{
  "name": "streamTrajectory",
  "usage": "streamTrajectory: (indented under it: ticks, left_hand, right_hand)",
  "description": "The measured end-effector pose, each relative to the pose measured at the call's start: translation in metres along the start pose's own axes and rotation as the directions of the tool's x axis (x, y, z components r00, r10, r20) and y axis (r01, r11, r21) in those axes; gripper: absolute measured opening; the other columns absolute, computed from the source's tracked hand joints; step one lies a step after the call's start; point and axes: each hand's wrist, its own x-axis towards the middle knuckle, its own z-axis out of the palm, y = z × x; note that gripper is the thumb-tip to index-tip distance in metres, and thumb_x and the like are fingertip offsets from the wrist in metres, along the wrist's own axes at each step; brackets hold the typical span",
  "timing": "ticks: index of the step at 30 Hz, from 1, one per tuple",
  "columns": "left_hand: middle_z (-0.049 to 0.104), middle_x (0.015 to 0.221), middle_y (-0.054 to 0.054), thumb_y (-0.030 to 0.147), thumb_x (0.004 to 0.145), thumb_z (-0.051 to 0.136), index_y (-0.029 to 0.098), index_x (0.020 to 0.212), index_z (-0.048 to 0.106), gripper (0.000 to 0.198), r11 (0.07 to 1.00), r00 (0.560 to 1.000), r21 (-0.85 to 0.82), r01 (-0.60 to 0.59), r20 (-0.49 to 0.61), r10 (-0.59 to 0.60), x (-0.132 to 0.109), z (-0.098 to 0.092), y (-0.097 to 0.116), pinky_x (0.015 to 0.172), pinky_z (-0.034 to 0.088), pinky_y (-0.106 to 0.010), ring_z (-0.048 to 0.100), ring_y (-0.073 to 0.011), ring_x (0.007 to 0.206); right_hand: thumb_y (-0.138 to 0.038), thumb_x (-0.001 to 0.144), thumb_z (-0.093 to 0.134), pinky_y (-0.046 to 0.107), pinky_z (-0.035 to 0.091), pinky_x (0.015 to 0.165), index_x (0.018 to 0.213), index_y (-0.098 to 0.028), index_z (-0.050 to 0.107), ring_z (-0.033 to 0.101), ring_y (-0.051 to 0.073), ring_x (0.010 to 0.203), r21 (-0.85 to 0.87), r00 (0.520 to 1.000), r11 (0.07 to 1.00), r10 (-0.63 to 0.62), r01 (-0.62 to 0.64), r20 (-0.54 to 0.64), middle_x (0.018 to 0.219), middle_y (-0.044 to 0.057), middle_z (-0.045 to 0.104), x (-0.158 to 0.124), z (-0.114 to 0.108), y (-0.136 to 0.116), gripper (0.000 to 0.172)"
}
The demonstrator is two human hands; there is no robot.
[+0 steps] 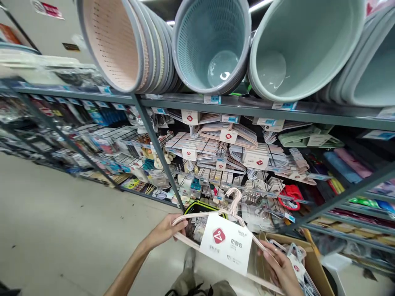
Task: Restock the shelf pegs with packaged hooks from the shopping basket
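Note:
A pack of pale pink clothes hangers (194,245) is held up in front of me, hooks pointing to the shelves. A white card label (226,243) with a red hanger logo wraps its middle. My left hand (168,230) grips the left end of the pack, thumb on top. On the right end, my right hand (277,263) is closed round the hangers, its fingers partly hidden. Behind the pack, similar hanger packs (228,135) hang in rows on the rack. A cardboard box (314,263) with more packed hangers stands to the right of my right hand.
Stacked plastic baskets (212,45) line the top shelf, openings facing me. A slanted grey shelf post (159,148) divides the racks. A black basket with a yellow-green rim (197,204) sits behind the held pack. Pale floor (77,230) stretches to the left.

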Motion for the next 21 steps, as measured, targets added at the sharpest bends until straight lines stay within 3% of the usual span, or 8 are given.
streamTrajectory:
  ticks: [2, 4, 6, 8, 9, 15, 18, 21]
  left_hand:
    - [0.072, 0.071, -0.007, 0.064, 0.083, 0.063, 0.016, 0.078, 0.067, 0.049, 0.987, 0.998, 0.151, 0.061, -0.004, -0.061, -0.005, 0.009, 0.011, 0.060, 0.046, -0.026, 0.066, -0.0203, 0.065]
    - [0.069, 0.065, -0.005, 0.065, 0.081, 0.064, 0.016, 0.073, 0.067, 0.049, 0.953, 0.994, 0.288, 0.095, -0.086, -0.073, -0.001, 0.016, 0.015, 0.056, 0.042, -0.025, 0.062, -0.0196, 0.061]
    - [0.063, 0.061, -0.001, 0.064, 0.081, 0.061, 0.018, 0.073, 0.066, 0.048, 0.912, 0.978, 0.405, 0.073, -0.210, 0.016, 0.010, 0.026, 0.012, 0.055, 0.037, -0.025, 0.057, -0.0183, 0.059]
    - [0.060, 0.061, 0.000, 0.065, 0.083, 0.057, 0.019, 0.074, 0.066, 0.048, 0.877, 0.956, 0.480, 0.037, -0.272, 0.108, 0.025, 0.037, 0.002, 0.056, 0.036, -0.025, 0.054, -0.0182, 0.060]
    - [0.059, 0.060, 0.000, 0.066, 0.083, 0.056, 0.019, 0.074, 0.066, 0.049, 0.868, 0.955, 0.497, 0.025, -0.268, 0.126, 0.032, 0.043, -0.005, 0.057, 0.036, -0.025, 0.054, -0.0183, 0.061]
    - [0.057, 0.056, 0.000, 0.075, 0.074, 0.056, 0.020, 0.066, 0.067, 0.056, 0.901, 0.981, 0.433, -0.011, -0.169, 0.093, 0.065, 0.075, -0.031, 0.054, 0.038, -0.025, 0.052, -0.0187, 0.058]
    - [0.064, 0.062, 0.000, 0.074, 0.075, 0.056, 0.023, 0.069, 0.072, 0.054, 0.920, 0.984, 0.390, -0.037, -0.147, 0.102, 0.078, 0.079, -0.034, 0.057, 0.042, -0.025, 0.057, -0.0210, 0.063]
    - [0.069, 0.065, -0.001, 0.070, 0.079, 0.054, 0.024, 0.071, 0.075, 0.051, 0.911, 0.987, 0.409, -0.049, -0.119, 0.107, 0.096, 0.073, -0.040, 0.061, 0.044, -0.026, 0.059, -0.0220, 0.066]
  right_hand:
    - [-0.063, 0.071, 0.079, 0.022, 0.029, 0.035, 0.120, -0.029, 0.072, 0.038, 0.006, 0.039, -0.039, 1.000, 0.999, 0.009, -0.008, 0.027, 0.099, 0.008, 0.075, -0.003, -0.011, -0.005, 0.060]
    - [-0.061, 0.072, 0.079, 0.027, 0.044, 0.043, 0.118, -0.028, 0.073, 0.056, 0.014, 0.049, -0.066, 0.999, 0.997, -0.034, 0.036, 0.027, 0.103, 0.009, 0.077, -0.006, -0.012, -0.010, 0.057]
    - [-0.058, 0.074, 0.079, 0.034, 0.058, 0.069, 0.115, -0.025, 0.074, 0.071, 0.024, 0.079, -0.067, 0.991, 0.989, -0.131, 0.131, 0.004, 0.107, 0.010, 0.077, -0.010, -0.010, -0.012, 0.052]
    - [-0.056, 0.077, 0.078, 0.039, 0.055, 0.092, 0.113, -0.024, 0.075, 0.070, 0.030, 0.102, -0.059, 0.980, 0.979, -0.196, 0.195, -0.023, 0.109, 0.010, 0.077, -0.015, -0.011, -0.012, 0.048]
    - [-0.056, 0.078, 0.077, 0.041, 0.053, 0.095, 0.113, -0.024, 0.075, 0.070, 0.030, 0.104, -0.055, 0.979, 0.979, -0.200, 0.197, -0.044, 0.107, 0.010, 0.077, -0.018, -0.015, -0.010, 0.047]
    - [-0.056, 0.073, 0.081, 0.038, 0.054, 0.079, 0.110, -0.024, 0.074, 0.071, 0.028, 0.087, 0.031, 0.972, 0.994, -0.095, 0.104, -0.213, 0.092, 0.008, 0.078, -0.044, -0.037, 0.003, 0.050]
    - [-0.060, 0.066, 0.084, 0.036, 0.052, 0.071, 0.105, -0.024, 0.074, 0.069, 0.026, 0.078, 0.076, 0.936, 0.991, -0.075, 0.107, -0.343, 0.085, 0.006, 0.077, -0.046, -0.031, 0.009, 0.053]
    - [-0.063, 0.061, 0.085, 0.038, 0.053, 0.073, 0.100, -0.025, 0.075, 0.069, 0.027, 0.078, 0.093, 0.906, 0.992, -0.036, 0.082, -0.422, 0.083, 0.007, 0.078, -0.038, -0.017, 0.012, 0.056]
